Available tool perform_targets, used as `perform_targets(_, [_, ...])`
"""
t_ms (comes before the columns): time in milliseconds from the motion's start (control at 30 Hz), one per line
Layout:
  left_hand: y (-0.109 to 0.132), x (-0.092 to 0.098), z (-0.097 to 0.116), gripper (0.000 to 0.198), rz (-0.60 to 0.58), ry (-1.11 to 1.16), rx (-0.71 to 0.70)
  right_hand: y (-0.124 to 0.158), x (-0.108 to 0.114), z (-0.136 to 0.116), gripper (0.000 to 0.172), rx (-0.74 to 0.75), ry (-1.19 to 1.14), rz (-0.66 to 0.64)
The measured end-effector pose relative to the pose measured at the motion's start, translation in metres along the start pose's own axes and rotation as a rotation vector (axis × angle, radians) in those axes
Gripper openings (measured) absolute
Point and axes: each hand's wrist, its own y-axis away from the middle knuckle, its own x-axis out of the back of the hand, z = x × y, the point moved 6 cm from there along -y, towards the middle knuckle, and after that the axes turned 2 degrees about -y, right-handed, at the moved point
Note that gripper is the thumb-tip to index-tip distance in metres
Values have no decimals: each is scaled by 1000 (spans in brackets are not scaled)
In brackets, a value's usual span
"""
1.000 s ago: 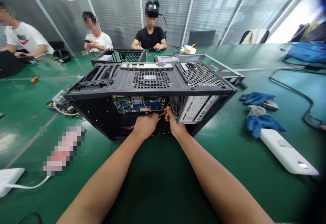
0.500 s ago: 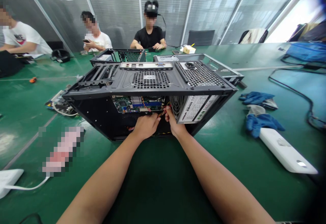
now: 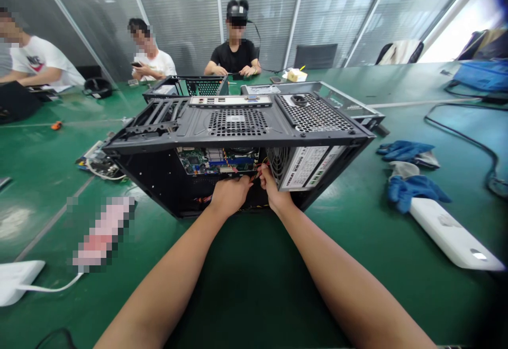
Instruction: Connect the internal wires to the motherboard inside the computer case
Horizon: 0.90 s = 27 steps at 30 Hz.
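Note:
A black computer case (image 3: 186,137) stands on the green table with its open side facing me. Inside it, my left hand (image 3: 230,196) is closed around a bundle of power cables (image 3: 254,178), red, orange and black in colour. Close beside it, my right hand (image 3: 270,184) pinches the same bundle below the power supply (image 3: 307,168), which carries a white label and a fan. Behind my hands sits the green motherboard (image 3: 218,161) with a blue slot. Where the cables end is hidden by my fingers.
Left of the case lie a circuit board (image 3: 97,161), a pixelated pink object (image 3: 105,232) and a white charger (image 3: 19,283). Blue gloves (image 3: 416,185) and a white device (image 3: 452,232) are on the right. Another open case (image 3: 349,103) stands behind. Several people sit across the table.
The view has shifted slightly, so everything sits a little further right. Both hands keep their hold on the cables with barely any movement.

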Motion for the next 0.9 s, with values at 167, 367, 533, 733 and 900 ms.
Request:
perform_targets(167, [0,-2,-1,36,4,3,18,1,-1,0,57,-3,13,-6])
perform_targets(367, [0,0,0,36,-29,29,19,2,-2,-3,58,11,8,-26])
perform_targets(533, [0,0,-1,36,-49,60,21,1,-2,-1,54,25,29,-42])
perform_targets(733, [0,0,-4,35,-26,55,16,0,0,1,54,38,44,-42])
perform_targets(900, [0,0,-3,37,3,20,5,1,-1,1,56,21,37,-6])
